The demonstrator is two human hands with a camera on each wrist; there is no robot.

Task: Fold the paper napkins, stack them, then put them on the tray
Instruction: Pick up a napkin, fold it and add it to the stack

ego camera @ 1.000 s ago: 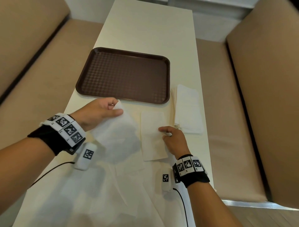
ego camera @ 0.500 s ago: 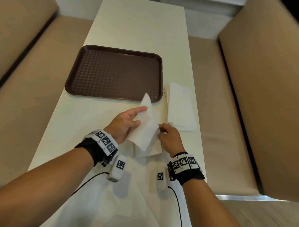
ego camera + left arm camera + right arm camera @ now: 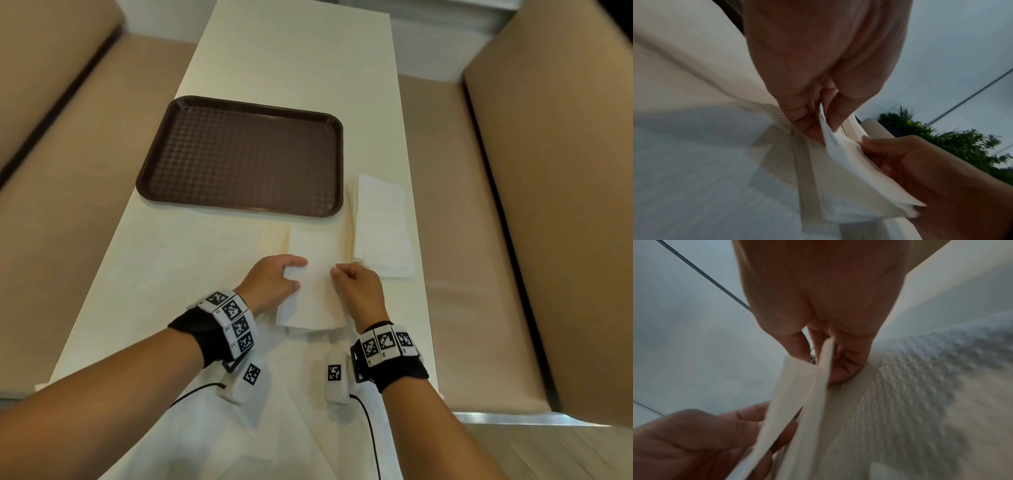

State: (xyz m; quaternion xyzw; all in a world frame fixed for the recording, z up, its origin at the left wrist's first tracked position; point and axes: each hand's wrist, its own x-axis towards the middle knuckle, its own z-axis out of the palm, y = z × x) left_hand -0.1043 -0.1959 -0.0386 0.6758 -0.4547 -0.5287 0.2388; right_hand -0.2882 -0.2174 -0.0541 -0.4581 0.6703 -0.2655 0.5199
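the left hand (image 3: 274, 284) pinches the left edge of a folded napkin (image 3: 313, 291), thumb on top and fingers curled under the sheet. the right hand (image 3: 358, 291) pinches the napkin's right edge, fingers curled. the napkin lies lengthwise between the two hands on the table (image 3: 291, 61), its far end flat and pointing toward the tray (image 3: 239, 154), well short of the tray's near rim.

in the left wrist view, the left hand (image 3: 818, 81) grips a thin white edge of the napkin (image 3: 849, 162) between thumb and fingers, while the right hand (image 3: 931, 170) holds the opposite side. in the right wrist view, the right hand (image 3: 818, 313) clamps the napkin (image 3: 797, 394) edge and the left hand (image 3: 705, 443) holds the layers from below.

a stack (image 3: 382, 226) of napkins lies just right of the held napkin, beside the tray's near right corner. the tray is brown, textured, and holds nothing. more open sheets (image 3: 291, 428) lie on the table under the wrists. tan benches (image 3: 68, 154) flank the table.
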